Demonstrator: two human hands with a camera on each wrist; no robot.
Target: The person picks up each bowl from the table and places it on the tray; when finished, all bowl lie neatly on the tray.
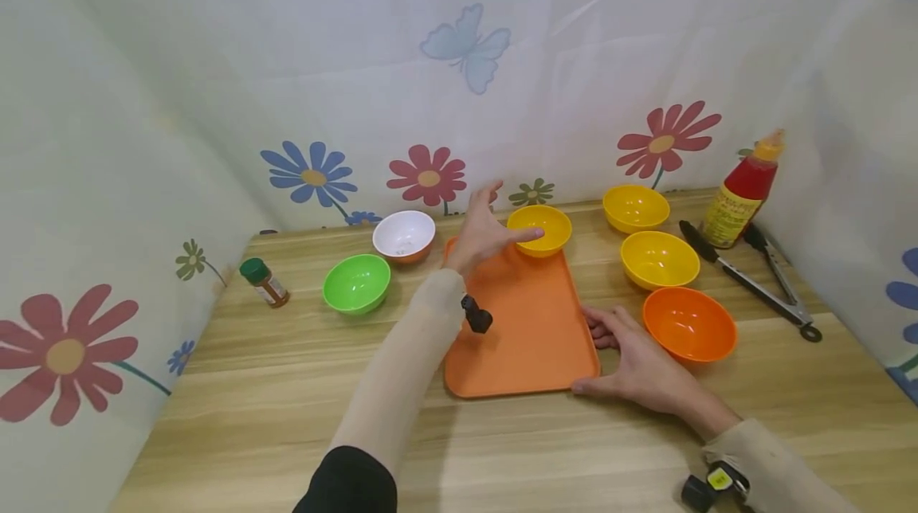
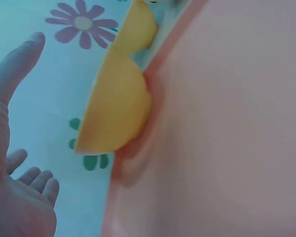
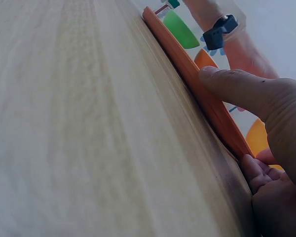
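An orange tray (image 1: 523, 330) lies on the wooden table, with a yellow bowl (image 1: 539, 231) on its far right end. My left hand (image 1: 482, 233) reaches over the tray's far left side, thumb stretched toward that bowl and fingers spread. In the left wrist view, a gap shows between this hand (image 2: 19, 187) and the bowl (image 2: 116, 103). At the tray's near right corner, my right hand (image 1: 638, 362) grips the edge, thumb at the front and fingers curled along the side. The right wrist view shows the thumb (image 3: 237, 86) against the tray's rim (image 3: 187, 69).
Left of the tray are a white bowl (image 1: 404, 236), a green bowl (image 1: 356, 284) and a green-capped spice jar (image 1: 265, 282). To the right stand two yellow bowls (image 1: 660, 260), an orange bowl (image 1: 690, 324), a red sauce bottle (image 1: 742, 194) and tongs (image 1: 760, 286). A flowered curtain (image 1: 344, 59) hangs behind.
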